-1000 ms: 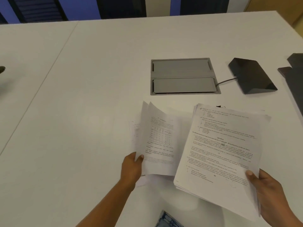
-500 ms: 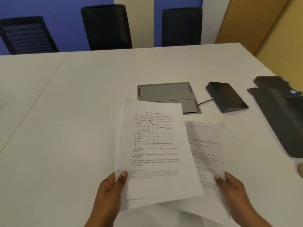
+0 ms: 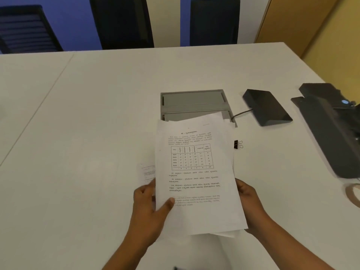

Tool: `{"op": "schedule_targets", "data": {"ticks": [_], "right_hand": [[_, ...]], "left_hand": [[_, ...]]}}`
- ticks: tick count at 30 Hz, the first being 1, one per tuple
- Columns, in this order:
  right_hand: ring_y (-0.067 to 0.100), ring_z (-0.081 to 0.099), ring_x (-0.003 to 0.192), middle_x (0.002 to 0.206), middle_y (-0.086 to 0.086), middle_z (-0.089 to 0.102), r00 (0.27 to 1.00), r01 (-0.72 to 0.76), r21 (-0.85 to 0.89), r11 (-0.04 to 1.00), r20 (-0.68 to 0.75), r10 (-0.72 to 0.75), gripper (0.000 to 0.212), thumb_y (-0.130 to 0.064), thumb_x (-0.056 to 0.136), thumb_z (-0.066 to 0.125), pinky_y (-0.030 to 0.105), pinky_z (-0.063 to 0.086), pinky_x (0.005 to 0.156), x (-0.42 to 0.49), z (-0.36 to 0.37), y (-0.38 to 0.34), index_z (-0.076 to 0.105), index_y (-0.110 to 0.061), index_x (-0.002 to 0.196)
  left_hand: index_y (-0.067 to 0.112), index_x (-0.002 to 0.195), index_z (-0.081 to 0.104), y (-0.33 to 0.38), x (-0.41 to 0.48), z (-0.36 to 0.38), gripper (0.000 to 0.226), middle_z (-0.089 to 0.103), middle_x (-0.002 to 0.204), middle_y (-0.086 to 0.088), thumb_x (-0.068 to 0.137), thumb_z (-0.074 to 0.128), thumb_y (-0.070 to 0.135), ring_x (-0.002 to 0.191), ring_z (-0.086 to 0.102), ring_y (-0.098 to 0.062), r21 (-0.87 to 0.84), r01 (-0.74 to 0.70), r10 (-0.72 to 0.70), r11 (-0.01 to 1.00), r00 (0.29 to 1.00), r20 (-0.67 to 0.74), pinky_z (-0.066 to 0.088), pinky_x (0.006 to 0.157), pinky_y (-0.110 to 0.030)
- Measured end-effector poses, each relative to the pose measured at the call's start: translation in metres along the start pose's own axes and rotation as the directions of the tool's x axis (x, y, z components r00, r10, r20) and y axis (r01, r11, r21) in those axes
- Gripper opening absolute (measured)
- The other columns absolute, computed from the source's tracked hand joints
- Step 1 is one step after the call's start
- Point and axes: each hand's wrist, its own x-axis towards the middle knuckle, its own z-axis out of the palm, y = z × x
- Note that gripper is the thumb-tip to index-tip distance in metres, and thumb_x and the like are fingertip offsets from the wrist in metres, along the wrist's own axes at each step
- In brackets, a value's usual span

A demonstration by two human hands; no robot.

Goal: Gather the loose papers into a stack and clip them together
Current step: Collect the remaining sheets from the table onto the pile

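A stack of printed papers (image 3: pixel 196 172) is held above the white table (image 3: pixel 87 133), its top sheet showing a table of figures. My left hand (image 3: pixel 150 203) grips the stack's left edge, thumb on top. My right hand (image 3: pixel 247 201) holds the right edge, fingers mostly hidden under the sheets. A single loose sheet (image 3: pixel 148 173) lies flat on the table, peeking out to the left of the stack. A black binder clip (image 3: pixel 238 144) rests on the table just right of the stack's upper edge.
A grey cable hatch (image 3: pixel 194 102) is set in the table behind the papers. A black wedge-shaped box (image 3: pixel 266 108) with a cable sits to its right. A dark device (image 3: pixel 335 123) and a tape roll (image 3: pixel 353 193) are at the right edge. Black chairs (image 3: pixel 120 22) stand beyond the table.
My two hands have brought the left sheets over the right pile, merging them into one stack held upright before me. The binder clip has come into view beside it.
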Motion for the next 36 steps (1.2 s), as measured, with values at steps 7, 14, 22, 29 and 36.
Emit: {"op": "schedule_targets", "data": {"ticks": [7,14,22,29,36], "right_hand": [[0.031,0.076,0.087,0.103,0.016,0.078,0.997,-0.028,0.120,0.992,0.071,0.019,0.021,-0.013,0.096,0.059,0.040,0.062,0.072,0.009,-0.004,-0.001,0.073,-0.009,0.112],[0.021,0.073,0.091,0.104,0.006,0.077,0.998,0.021,0.028,0.999,0.058,-0.023,0.032,-0.035,0.103,0.045,0.039,0.056,0.087,0.008,0.001,-0.011,0.072,-0.020,0.108],[0.030,0.070,0.111,0.121,0.008,0.073,0.957,0.108,0.038,0.993,0.268,-0.114,0.039,-0.009,0.089,0.060,0.037,0.059,0.086,0.009,-0.008,-0.009,0.061,-0.012,0.128],[0.029,0.072,0.107,0.119,0.007,0.074,0.938,0.030,-0.010,0.999,0.344,-0.025,0.036,-0.013,0.090,0.063,0.041,0.059,0.087,0.006,0.004,-0.009,0.062,-0.015,0.127],[0.028,0.072,0.108,0.119,0.007,0.074,0.958,-0.006,-0.066,0.998,0.287,0.025,0.030,-0.014,0.098,0.057,0.047,0.055,0.095,0.003,0.003,0.012,0.063,-0.013,0.127]], "left_hand": [[0.040,0.147,0.034,0.010,0.023,-0.016,0.079,0.041,0.151,0.009,0.080,0.075,0.047,0.131,0.051,-0.022,-0.131,0.095,-0.104,0.987,0.992,-0.065,0.045,0.107,-0.053],[0.024,0.123,0.061,0.009,0.031,-0.014,0.038,0.076,0.113,0.000,0.087,0.073,0.014,0.097,0.075,-0.025,-0.502,0.117,-0.076,0.857,0.992,0.102,0.061,0.084,-0.048],[0.019,0.121,0.065,-0.001,0.030,-0.013,0.045,0.076,0.113,-0.006,0.079,0.077,0.005,0.099,0.074,-0.031,-0.537,0.137,-0.063,0.832,0.986,0.155,0.059,0.084,-0.054],[0.023,0.113,0.069,0.004,0.032,-0.002,0.038,0.079,0.100,0.001,0.079,0.078,0.039,0.090,0.077,-0.022,-0.543,0.102,-0.125,0.833,0.992,-0.005,0.062,0.080,-0.046],[0.027,0.104,0.070,-0.003,0.036,0.002,0.024,0.079,0.093,0.007,0.086,0.069,0.043,0.079,0.077,-0.012,-0.457,0.014,-0.078,0.889,0.990,-0.121,0.061,0.061,-0.023]]}}
